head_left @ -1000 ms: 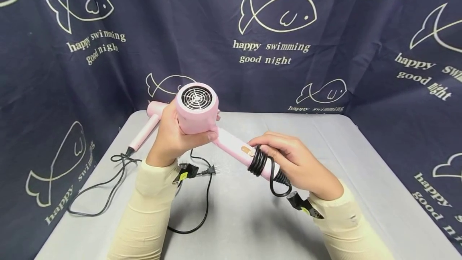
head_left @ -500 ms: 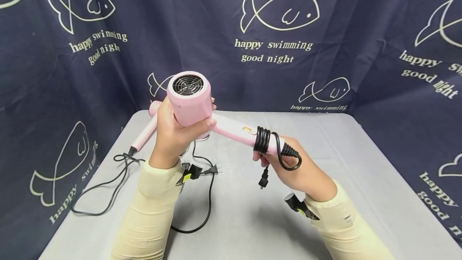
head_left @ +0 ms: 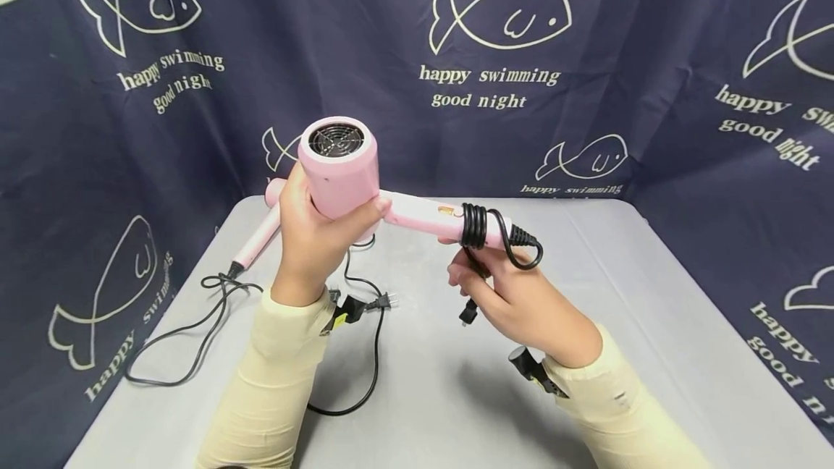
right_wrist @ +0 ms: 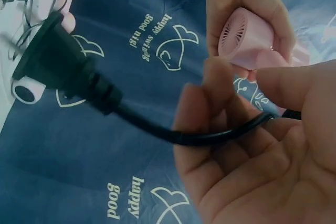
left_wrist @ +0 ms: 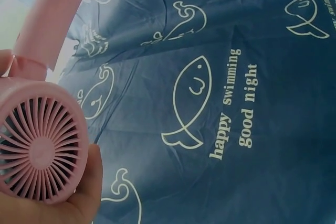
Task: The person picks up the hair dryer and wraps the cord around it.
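Observation:
My left hand [head_left: 319,244] grips the barrel of a pink hair dryer [head_left: 345,183], its round intake grille facing up toward the head camera. The dryer is held above the table, with its handle pointing right. A black power cord [head_left: 474,226] is wound in several turns around the handle, below a gold switch [head_left: 446,210]. Under that handle end my right hand [head_left: 521,299] has its fingers curled about the loose end of the cord. The plug [right_wrist: 63,61] hangs free past the fingertips. In the left wrist view the other end's slotted pink grille [left_wrist: 42,150] shows.
A second pink hair dryer [head_left: 259,239] lies at the table's back left, partly hidden by the left hand. Its black cord [head_left: 211,339] loops over the table's left side. Another plug [head_left: 381,302] lies beside the left wrist. A dark fish-print curtain [head_left: 495,136] encloses the table [head_left: 651,353].
The dryer has risen slightly and its handle has swung up nearer level. My right hand has gone from the top of the handle to beneath it, and the plug has come into sight.

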The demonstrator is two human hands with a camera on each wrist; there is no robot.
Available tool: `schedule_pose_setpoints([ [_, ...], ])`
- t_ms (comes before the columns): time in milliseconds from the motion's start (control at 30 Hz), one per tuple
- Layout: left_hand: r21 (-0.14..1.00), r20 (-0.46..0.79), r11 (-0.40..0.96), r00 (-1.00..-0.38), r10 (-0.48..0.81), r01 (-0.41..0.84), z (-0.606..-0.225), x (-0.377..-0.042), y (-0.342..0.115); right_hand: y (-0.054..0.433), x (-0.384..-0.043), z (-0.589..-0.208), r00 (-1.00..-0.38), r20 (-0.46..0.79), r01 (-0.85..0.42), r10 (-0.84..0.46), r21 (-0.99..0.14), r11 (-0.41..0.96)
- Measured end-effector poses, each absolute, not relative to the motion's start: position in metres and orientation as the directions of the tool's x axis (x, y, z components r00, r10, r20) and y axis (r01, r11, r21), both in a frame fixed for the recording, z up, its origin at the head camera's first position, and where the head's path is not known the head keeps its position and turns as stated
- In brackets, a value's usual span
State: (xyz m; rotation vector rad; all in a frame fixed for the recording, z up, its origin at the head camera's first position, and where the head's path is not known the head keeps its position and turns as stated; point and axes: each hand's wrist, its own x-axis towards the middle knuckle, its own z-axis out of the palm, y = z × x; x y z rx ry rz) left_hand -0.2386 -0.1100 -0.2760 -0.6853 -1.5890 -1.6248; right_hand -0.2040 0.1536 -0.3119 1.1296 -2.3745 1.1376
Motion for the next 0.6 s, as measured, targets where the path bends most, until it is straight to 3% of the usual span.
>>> schedule_pose_setpoints([
  [167, 0.611, 0.785, 0.042, -0.597, -0.164, 0.791, -0.27, -0.233, -0.106, 0.152, -0.201, -0.306, -0.669, 0.522, -0.743, -0.53, -0.491, 0.454],
  [333, 0.621, 0.776, 0.04, -0.606, -0.176, 0.783, -0.261, -0.219, -0.099, 0.154, -0.199, -0.305, -0.628, 0.556, -0.777, -0.545, -0.406, 0.48],
  [600, 0.593, 0.799, 0.057, -0.578, -0.167, 0.803, -0.255, -0.21, -0.093, 0.157, -0.196, -0.305, -0.61, 0.558, -0.791, -0.563, -0.384, 0.477],
])
